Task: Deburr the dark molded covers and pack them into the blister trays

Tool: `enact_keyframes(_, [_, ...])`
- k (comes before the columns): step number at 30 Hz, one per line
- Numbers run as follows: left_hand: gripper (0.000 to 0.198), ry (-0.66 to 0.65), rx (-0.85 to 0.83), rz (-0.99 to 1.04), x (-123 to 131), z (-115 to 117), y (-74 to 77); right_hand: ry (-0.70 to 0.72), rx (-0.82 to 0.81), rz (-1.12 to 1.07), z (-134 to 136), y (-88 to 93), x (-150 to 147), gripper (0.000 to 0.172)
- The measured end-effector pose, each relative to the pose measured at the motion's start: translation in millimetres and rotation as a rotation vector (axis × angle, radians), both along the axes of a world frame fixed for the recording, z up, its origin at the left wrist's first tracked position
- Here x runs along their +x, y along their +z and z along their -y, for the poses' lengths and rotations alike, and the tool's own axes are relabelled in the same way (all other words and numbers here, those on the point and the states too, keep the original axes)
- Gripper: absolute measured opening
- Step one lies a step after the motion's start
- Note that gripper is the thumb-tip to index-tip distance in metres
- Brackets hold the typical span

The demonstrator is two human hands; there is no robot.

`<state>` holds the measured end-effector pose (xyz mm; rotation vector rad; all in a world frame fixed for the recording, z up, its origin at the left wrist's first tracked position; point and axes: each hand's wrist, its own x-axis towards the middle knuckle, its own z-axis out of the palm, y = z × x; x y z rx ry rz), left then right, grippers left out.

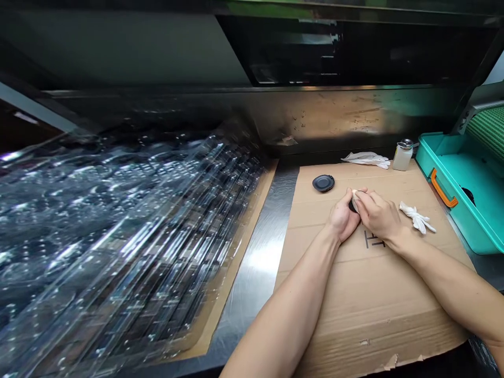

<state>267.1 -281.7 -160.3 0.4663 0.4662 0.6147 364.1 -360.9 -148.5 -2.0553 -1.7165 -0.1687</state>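
Observation:
Over the cardboard sheet (338,273), my left hand (343,220) is closed around a small black part (352,206), mostly hidden by the fingers. My right hand (376,212) pinches a white cloth (355,197) against that part. Just beyond the left hand lies a black rounded-square plastic piece (323,182), flat on the cardboard. A crumpled white glove (418,217) rests to the right of my right hand.
Stacked clear plastic trays (149,226) fill the left side. Behind the hands are a white cloth item (366,159) and a bottle with a metal top (402,155). A teal bin (464,184) with an orange handle (443,189) stands at right. A metal panel (338,118) bounds the back.

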Motion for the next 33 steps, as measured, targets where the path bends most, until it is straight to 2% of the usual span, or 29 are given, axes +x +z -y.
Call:
enact_keyframes(4, [0.041,0.007,-0.009,-0.041,-0.4,-2.1,0.2,-0.163,-0.009,0.091,-7.3,2.5,6.5,0.046])
enact_keyframes(6, [0.044,0.012,-0.011,-0.055,0.3,-2.0,0.3,-0.145,-0.024,0.090,-3.9,2.2,7.3,0.045])
enact_keyframes(9, [0.043,0.038,0.004,-0.050,1.8,1.2,1.0,-0.046,-0.065,0.087,0.0,0.2,4.1,0.043])
enact_keyframes(15, [0.041,0.071,0.046,-0.085,-5.5,3.2,5.3,-0.224,0.030,-0.013,-8.8,6.3,26.9,0.037])
enact_keyframes(17, [0.046,0.068,0.009,-0.074,-12.2,-2.9,8.0,-0.215,0.040,-0.062,-5.5,9.1,35.3,0.035])
enact_keyframes(19, [0.049,0.076,-0.050,-0.036,-18.7,-10.5,10.7,-0.160,-0.020,-0.033,1.4,11.8,38.6,0.035])
enact_keyframes(22, [0.050,0.091,-0.124,0.037,-24.7,-18.7,13.3,-0.097,-0.101,0.093,14.0,21.5,40.6,0.036])
enact_keyframes(25, [0.044,0.116,-0.157,0.066,-25.0,-20.0,14.3,-0.154,-0.096,0.105,25.5,39.9,51.9,0.038])
enact_keyframes(27, [0.038,0.114,-0.158,0.077,-23.7,-19.7,14.2,-0.273,-0.179,0.063,31.3,50.5,66.7,0.042])
enact_keyframes(29, [0.033,0.105,-0.150,0.084,-22.7,-20.1,14.0,-0.352,-0.379,0.023,34.8,54.7,84.4,0.038])
enact_keyframes(31, [0.031,0.110,-0.130,0.081,-22.7,-20.8,14.2,-0.321,-0.582,-0.002,36.9,53.5,100.8,0.031])
enact_keyframes(33, [0.031,0.126,-0.106,0.076,-23.5,-21.1,14.8,-0.239,-0.674,-0.018,39.1,51.2,112.0,0.022])
